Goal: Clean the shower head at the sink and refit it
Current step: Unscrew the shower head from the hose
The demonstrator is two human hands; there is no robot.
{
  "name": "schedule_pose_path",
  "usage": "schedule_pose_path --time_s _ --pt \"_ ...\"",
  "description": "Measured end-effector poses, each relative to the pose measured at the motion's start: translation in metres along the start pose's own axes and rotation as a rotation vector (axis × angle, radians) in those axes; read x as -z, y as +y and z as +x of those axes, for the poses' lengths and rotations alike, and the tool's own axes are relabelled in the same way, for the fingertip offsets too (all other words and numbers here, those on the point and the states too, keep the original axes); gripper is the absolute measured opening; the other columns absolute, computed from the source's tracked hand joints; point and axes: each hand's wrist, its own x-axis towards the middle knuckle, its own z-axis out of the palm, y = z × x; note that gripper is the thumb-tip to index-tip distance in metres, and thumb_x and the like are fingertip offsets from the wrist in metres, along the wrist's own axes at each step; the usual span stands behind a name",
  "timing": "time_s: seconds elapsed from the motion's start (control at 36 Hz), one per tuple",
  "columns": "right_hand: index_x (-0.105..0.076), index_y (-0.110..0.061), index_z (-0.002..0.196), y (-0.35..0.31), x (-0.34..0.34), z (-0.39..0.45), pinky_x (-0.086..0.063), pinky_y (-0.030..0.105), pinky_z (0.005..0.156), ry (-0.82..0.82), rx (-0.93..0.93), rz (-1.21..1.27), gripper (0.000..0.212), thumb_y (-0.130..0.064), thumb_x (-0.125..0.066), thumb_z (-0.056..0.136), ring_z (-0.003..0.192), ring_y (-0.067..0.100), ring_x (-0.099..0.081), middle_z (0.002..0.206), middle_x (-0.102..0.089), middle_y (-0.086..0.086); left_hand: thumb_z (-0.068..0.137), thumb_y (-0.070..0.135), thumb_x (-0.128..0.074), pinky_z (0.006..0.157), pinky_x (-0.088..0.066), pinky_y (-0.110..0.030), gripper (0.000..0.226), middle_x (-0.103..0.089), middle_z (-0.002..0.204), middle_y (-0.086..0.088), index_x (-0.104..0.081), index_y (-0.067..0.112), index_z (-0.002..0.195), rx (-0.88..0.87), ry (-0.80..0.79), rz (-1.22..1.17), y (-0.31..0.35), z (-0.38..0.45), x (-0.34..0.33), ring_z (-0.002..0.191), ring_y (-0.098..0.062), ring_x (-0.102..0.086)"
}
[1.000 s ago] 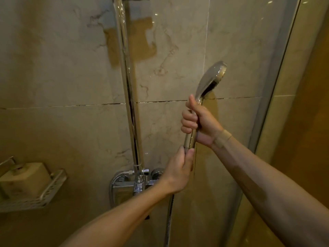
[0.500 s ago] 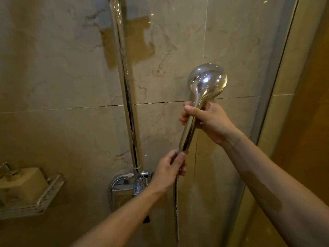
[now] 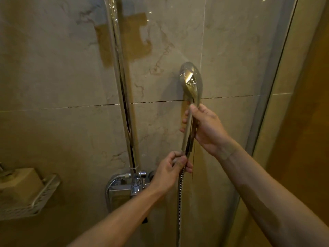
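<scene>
- The chrome hand-held shower head stands upright in front of the beige marble-tiled wall, right of the vertical chrome riser rail, its rounded top far up and its handle running down.
- The right hand grips the handle at mid-length, thumb laid across the near side and fingers wrapped round the far side.
- The left hand pinches the joint at the bottom of the handle with curled fingers and thumb, where the ribbed metal hose meets it.
- The hose hangs straight down from that joint toward the near edge of the view.
- The chrome mixer valve sits at the foot of the rail, just left of the left wrist.
- At the far left a white perforated wall shelf carries a pale block-shaped dispenser.
- A glass shower panel runs along the right.
</scene>
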Motion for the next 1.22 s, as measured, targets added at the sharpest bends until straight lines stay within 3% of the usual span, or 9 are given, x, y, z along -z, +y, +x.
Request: schedule_pose_path --time_s 0.08,0.17,0.25,0.47,0.61,0.83,0.97,1.06,1.22 --pt "-0.036 -0.019 0.132 0.011 -0.007 -0.002 -0.053 0.031 0.071 0.137 0.181 -0.129 0.063 -0.024 -0.076 0.084 0.080 0.013 -0.058 0.095 -0.059 0.001 0.097 0.011 -0.047 0.074 -0.052 -0.023 0.006 -0.069 0.077 -0.001 -0.053 0.009 0.099 -0.028 0.027 0.007 -0.001 0.002 -0.002 0.073 -0.013 -0.065" --pt "-0.045 -0.017 0.113 0.014 -0.008 -0.005 -0.053 0.033 0.067 0.218 0.274 -0.113 0.035 -0.017 -0.071 0.089 0.073 0.014 -0.060 0.087 -0.059 0.000 0.098 0.009 -0.046 0.072 -0.051 -0.021 0.007 -0.067 0.079 -0.003 -0.052 0.012 0.099 -0.050 0.010 0.040 0.003 0.001 -0.002 0.072 -0.011 -0.064" --pt "-0.062 -0.024 0.102 0.008 -0.007 -0.008 -0.056 0.039 0.084 0.193 0.287 -0.183 0.020 -0.030 -0.073 0.086 0.092 0.014 -0.064 0.098 -0.065 -0.001 0.098 0.009 -0.045 0.073 -0.050 -0.020 0.008 -0.064 0.081 -0.006 -0.052 0.012 0.099 -0.074 -0.011 0.056 0.006 0.002 0.000 0.073 -0.010 -0.064" --pt "-0.056 -0.012 0.128 -0.015 0.003 -0.013 -0.061 0.041 0.080 0.105 0.231 -0.200 0.057 -0.016 -0.081 0.077 0.088 0.029 -0.074 0.089 -0.072 0.015 0.097 0.014 -0.046 0.082 -0.053 -0.030 0.010 -0.064 0.087 -0.008 -0.054 0.013 0.102 -0.061 -0.048 0.043 0.004 0.001 0.001 0.081 -0.015 -0.064" --pt "-0.048 -0.010 0.121 -0.011 0.006 -0.013 -0.056 0.036 0.084 0.036 0.202 -0.102 0.035 -0.015 -0.067 0.091 0.100 0.027 -0.073 0.106 -0.075 0.015 0.098 0.013 -0.044 0.081 -0.054 -0.032 0.011 -0.064 0.085 -0.005 -0.053 0.011 0.104 -0.048 -0.023 0.028 0.009 0.002 -0.002 0.078 -0.014 -0.063" --pt "-0.054 -0.026 0.118 -0.003 0.002 -0.010 -0.058 0.034 0.075 0.269 0.327 -0.710 0.064 -0.047 -0.086 0.066 0.087 0.014 -0.061 0.100 -0.061 -0.003 0.098 0.014 -0.044 0.084 -0.052 -0.039 0.013 -0.065 0.087 -0.005 -0.053 0.012 0.108 -0.026 0.007 0.049 0.012 0.002 -0.006 0.081 -0.016 -0.063" --pt "-0.059 -0.023 0.121 -0.013 0.006 -0.010 -0.059 0.033 0.078 0.136 0.240 -0.303 0.056 -0.014 -0.085 0.073 0.081 0.019 -0.065 0.082 -0.062 0.007 0.099 0.012 -0.043 0.082 -0.052 -0.035 0.015 -0.064 0.086 -0.006 -0.052 0.006 0.109 -0.030 0.007 0.029 0.017 0.000 -0.009 0.079 -0.014 -0.063" --pt "-0.056 -0.015 0.122 -0.013 0.007 -0.011 -0.055 0.047 0.091 0.091 0.179 -0.154 0.043 -0.008 -0.074 0.084 0.101 0.032 -0.071 0.102 -0.075 0.017 0.099 0.011 -0.042 0.077 -0.052 -0.031 0.017 -0.062 0.083 -0.005 -0.050 0.001 0.110 -0.036 0.018 0.011 0.021 -0.001 -0.012 0.074 -0.011 -0.062" --pt "-0.053 -0.009 0.128 -0.009 -0.003 -0.017 -0.056 0.032 0.081 0.071 0.241 -0.309 0.039 -0.016 -0.064 0.092 0.097 0.022 -0.068 0.111 -0.066 0.008 0.099 0.014 -0.043 0.080 -0.052 -0.035 0.017 -0.064 0.085 -0.005 -0.052 0.005 0.110 -0.015 0.030 0.035 0.022 -0.004 -0.010 0.077 -0.013 -0.063"
